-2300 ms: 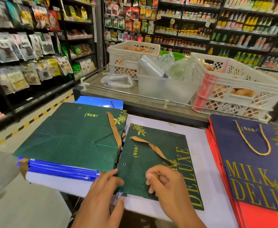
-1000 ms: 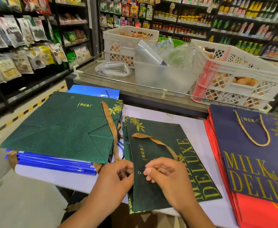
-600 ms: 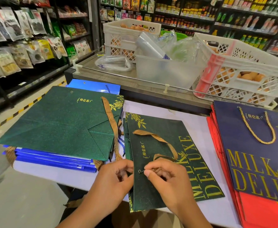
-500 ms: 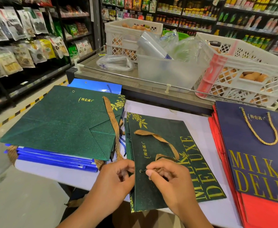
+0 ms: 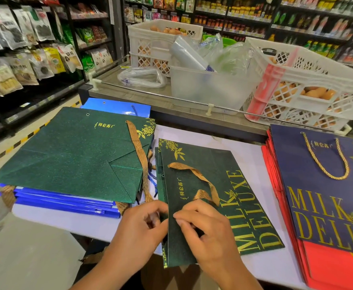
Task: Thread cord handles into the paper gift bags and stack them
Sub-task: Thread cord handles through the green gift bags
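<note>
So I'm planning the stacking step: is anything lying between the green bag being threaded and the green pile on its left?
Nothing visible blocks it. The green bag lies right beside the pile, with only ribbon handles trailing over the pile's near edge.

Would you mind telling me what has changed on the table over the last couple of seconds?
The green bag was turned, its printed end swinging toward the right, and drawn over the near table edge. The left hand went from lying flat beside it to gripping its left edge. The right hand keeps pinching at the near hole, and the ribbon has bunched into a second loop. The side stacks stayed put.
</note>
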`<state>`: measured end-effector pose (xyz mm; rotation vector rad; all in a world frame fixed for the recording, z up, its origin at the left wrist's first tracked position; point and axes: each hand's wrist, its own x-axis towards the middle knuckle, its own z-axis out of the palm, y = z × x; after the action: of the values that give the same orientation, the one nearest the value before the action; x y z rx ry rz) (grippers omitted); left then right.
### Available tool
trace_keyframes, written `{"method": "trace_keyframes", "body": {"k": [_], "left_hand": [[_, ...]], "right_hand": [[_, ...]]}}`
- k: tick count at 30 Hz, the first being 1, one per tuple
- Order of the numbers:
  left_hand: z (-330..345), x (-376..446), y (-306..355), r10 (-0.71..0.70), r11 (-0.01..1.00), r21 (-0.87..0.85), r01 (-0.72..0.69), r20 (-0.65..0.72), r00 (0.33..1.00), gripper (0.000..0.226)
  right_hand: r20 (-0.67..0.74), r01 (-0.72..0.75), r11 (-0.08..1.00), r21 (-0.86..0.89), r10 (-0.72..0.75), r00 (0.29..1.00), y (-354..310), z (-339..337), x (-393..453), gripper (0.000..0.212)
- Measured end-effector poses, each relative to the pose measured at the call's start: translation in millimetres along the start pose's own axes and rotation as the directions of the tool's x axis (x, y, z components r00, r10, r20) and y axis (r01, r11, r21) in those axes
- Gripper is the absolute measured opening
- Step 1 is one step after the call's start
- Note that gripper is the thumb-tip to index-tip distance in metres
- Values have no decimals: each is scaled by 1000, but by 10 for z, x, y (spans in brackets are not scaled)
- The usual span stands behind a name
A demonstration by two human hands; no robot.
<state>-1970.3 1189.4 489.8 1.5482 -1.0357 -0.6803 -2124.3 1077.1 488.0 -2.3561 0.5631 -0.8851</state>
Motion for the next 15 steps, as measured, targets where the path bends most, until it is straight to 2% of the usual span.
{"method": "trace_keyframes", "body": {"k": [5,15], "left_hand": [[-19,19,-16,-36,999,21,36,1,999,5],[-56,-18,6,-60,998,31,58,57,997,26]], "right_hand": [[-33,-39,999,31,40,999,19,-8,12,15],[-39,-25,996,85,29,999,20,-26,15,27]]}}
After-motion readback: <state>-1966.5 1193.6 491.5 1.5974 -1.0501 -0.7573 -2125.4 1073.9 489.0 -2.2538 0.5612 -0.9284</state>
